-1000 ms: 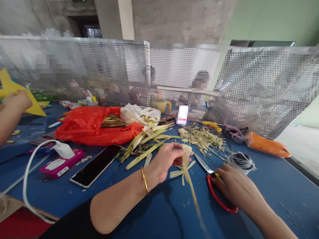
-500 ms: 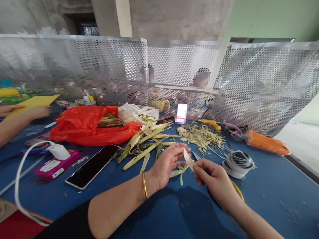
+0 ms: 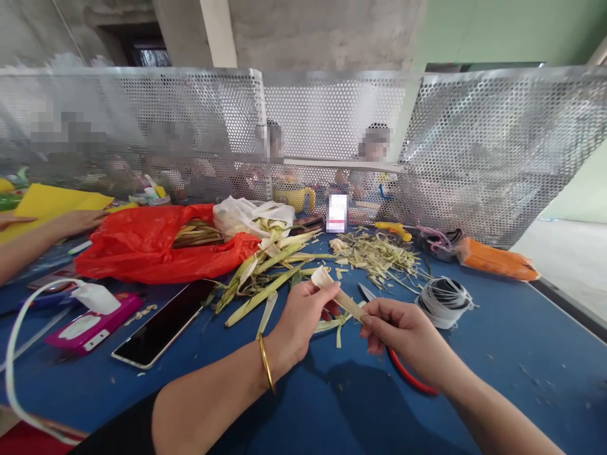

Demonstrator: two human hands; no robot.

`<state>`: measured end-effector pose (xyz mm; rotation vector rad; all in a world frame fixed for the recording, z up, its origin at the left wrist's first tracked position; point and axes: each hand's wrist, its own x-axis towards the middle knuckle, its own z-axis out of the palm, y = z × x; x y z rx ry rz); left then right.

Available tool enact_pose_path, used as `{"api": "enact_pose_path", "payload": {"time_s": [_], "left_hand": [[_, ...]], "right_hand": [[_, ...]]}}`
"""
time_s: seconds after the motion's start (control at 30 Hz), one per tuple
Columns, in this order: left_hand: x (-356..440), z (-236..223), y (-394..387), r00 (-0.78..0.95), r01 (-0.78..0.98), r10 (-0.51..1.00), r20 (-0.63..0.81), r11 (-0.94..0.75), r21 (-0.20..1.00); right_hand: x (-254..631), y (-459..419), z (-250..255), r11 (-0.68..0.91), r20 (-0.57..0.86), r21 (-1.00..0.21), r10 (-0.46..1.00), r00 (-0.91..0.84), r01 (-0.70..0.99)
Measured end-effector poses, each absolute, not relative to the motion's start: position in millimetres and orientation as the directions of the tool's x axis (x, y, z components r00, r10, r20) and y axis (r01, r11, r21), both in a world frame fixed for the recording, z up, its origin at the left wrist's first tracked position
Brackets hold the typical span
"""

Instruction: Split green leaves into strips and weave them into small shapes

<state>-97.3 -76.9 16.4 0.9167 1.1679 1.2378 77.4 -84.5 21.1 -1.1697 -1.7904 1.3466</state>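
Observation:
A pale strip of corn husk (image 3: 349,303) stretches between my two hands above the blue table. My left hand (image 3: 303,316), with a gold bangle at the wrist, pinches its upper end between thumb and fingers. At the lower end, my right hand (image 3: 391,325) grips the strip with thumb and forefinger. A pair of scissors (image 3: 413,374) lies partly hidden under my right hand, its red handle and blade tip showing. Under and between the hands lies a knotted piece of green husk (image 3: 339,325). Beyond them is a pile of husks (image 3: 270,278).
Shredded husk (image 3: 379,256) lies farther back. On the right are a spool of white cord (image 3: 444,303) and an orange packet (image 3: 496,258). To the left lie a phone (image 3: 164,325), a magenta power strip (image 3: 97,322) and a red bag (image 3: 137,243). A co-worker's hand (image 3: 78,222) touches yellow sheet material.
My left hand has gone from loosely spread beside the husk strip to pinching its upper end. The strip now tilts flatter between both hands. The scissors' red handle has come into view.

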Motion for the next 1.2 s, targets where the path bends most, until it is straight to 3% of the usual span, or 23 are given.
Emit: {"api": "enact_pose_path", "payload": {"time_s": [0.37, 0.7, 0.83, 0.93, 1.03, 1.1, 1.17, 1.2], "left_hand": [[-112, 20, -60, -0.106, -0.309, 0.97, -0.218, 0.176, 0.934], [-115, 14, -52, 0.122, -0.617, 0.872, -0.474, 0.44, 0.652], [-116, 12, -51, 0.142, -0.577, 0.876, -0.46, 0.451, 0.681], [-118, 13, -52, 0.034, -0.404, 0.941, -0.337, 0.321, 0.857], [-122, 19, -55, -0.231, -0.103, 0.973, 0.008, -0.033, 0.994], [-123, 25, -61, -0.308, 0.179, 0.891, 0.333, -0.29, 0.94], [-123, 31, -68, -0.157, 0.407, 0.807, 0.569, -0.472, 0.782], [-122, 32, -71, -0.045, 0.467, 0.791, 0.61, -0.523, 0.713]], "right_hand": [[79, -84, 19, 0.117, -0.018, -0.958, 0.887, -0.461, 0.262], [80, -82, 23, 0.116, 0.03, -0.968, 0.934, -0.357, 0.222], [80, -83, 26, 0.1, 0.011, -0.976, 0.912, -0.41, 0.195], [82, -82, 27, 0.145, 0.048, -0.966, 0.913, -0.404, 0.213], [85, -82, 25, 0.23, 0.102, -0.925, 0.918, -0.383, 0.304], [87, -83, 24, 0.272, 0.121, -0.886, 0.918, -0.378, 0.376], [87, -84, 23, 0.312, 0.15, -0.847, 0.917, -0.369, 0.43], [86, -85, 22, 0.336, 0.172, -0.824, 0.915, -0.365, 0.455]]}}
